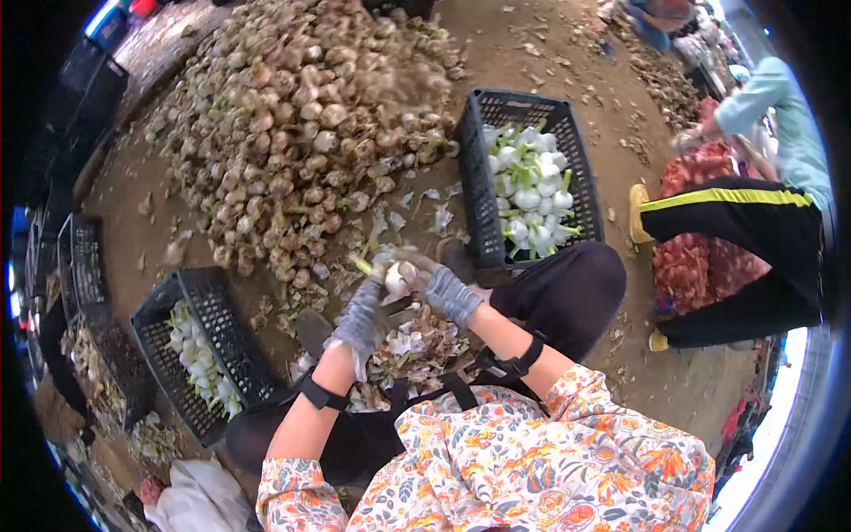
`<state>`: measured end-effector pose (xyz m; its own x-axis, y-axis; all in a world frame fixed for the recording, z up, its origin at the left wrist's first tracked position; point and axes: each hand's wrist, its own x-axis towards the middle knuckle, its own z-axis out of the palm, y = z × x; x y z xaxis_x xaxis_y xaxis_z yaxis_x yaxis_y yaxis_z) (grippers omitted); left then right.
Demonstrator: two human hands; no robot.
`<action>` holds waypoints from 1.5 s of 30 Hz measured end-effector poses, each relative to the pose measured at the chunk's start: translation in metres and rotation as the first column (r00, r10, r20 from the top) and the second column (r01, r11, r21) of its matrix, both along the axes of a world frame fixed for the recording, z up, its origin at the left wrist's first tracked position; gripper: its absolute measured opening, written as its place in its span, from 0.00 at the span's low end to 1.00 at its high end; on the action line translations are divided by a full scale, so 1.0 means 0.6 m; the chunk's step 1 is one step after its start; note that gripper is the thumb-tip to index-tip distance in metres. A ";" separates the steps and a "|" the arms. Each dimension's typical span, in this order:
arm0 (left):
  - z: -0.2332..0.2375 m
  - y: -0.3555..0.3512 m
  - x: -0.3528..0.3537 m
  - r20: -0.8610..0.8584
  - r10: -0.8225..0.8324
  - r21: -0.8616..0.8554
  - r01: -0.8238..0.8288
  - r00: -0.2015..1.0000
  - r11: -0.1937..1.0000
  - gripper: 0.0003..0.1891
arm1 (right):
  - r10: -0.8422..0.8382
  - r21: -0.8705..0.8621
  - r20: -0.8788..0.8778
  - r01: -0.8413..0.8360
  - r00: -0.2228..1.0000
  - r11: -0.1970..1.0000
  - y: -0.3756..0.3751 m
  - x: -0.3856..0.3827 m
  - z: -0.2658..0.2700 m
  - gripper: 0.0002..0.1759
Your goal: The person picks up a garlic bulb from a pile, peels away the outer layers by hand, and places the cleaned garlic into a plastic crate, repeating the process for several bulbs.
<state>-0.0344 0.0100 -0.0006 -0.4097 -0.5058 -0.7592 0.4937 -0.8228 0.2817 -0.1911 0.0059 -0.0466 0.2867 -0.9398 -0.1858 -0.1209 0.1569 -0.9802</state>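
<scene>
Both my hands wear grey gloves and meet over my lap. My left hand (362, 317) and my right hand (441, 288) together grip one white garlic bulb (395, 278) with a short green stem stub. Loose papery peelings (409, 348) lie piled on the ground between my knees, right under the hands. A big heap of unpeeled garlic (301, 124) rises just beyond the hands.
A black crate of peeled white bulbs (529, 182) stands by my right knee; another black crate (206, 353) with some bulbs sits by my left knee. More empty crates (81, 266) stack at far left. A second person (753, 213) works at right beside red mesh sacks.
</scene>
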 end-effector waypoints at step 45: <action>-0.041 -0.103 0.082 0.230 0.476 -0.795 -0.118 0.848 0.595 0.36 | 0.083 0.051 -0.132 -0.077 0.988 0.996 -0.221 0.098 0.056 0.14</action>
